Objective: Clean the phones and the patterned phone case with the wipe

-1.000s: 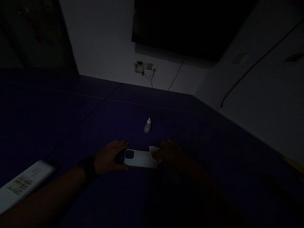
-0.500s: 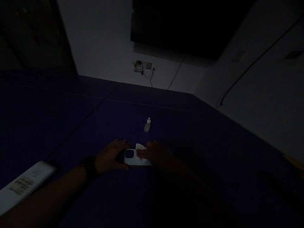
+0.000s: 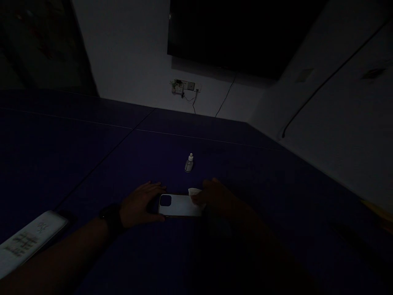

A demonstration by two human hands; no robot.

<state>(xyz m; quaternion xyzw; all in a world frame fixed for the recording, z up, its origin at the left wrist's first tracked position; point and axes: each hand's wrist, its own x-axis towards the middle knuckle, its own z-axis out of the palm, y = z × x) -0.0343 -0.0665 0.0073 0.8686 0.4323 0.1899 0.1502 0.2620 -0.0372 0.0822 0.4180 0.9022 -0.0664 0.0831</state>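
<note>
A pale phone case (image 3: 181,205) with a square camera cutout lies flat on the dark blue surface (image 3: 138,159). My left hand (image 3: 138,205), with a dark watch on the wrist, holds its left end, thumb at the near edge and fingers at the far edge. Pinched in my right hand (image 3: 216,197) is a white wipe (image 3: 194,191), pressed on the right end of the case. That hand is dim, and part of the wipe is hidden under its fingers. Just beyond the case stands a small dropper bottle (image 3: 189,164) with a white top.
A long white object (image 3: 33,239) with markings lies at the lower left, beside my left forearm. Wall sockets (image 3: 186,86) with cables are on the far wall, under a dark screen (image 3: 239,37). Something yellow (image 3: 376,211) shows at the right edge.
My right hand has slid the wipe rightwards along the case, from near the camera cutout to the right end. My left hand keeps its place on the case.
</note>
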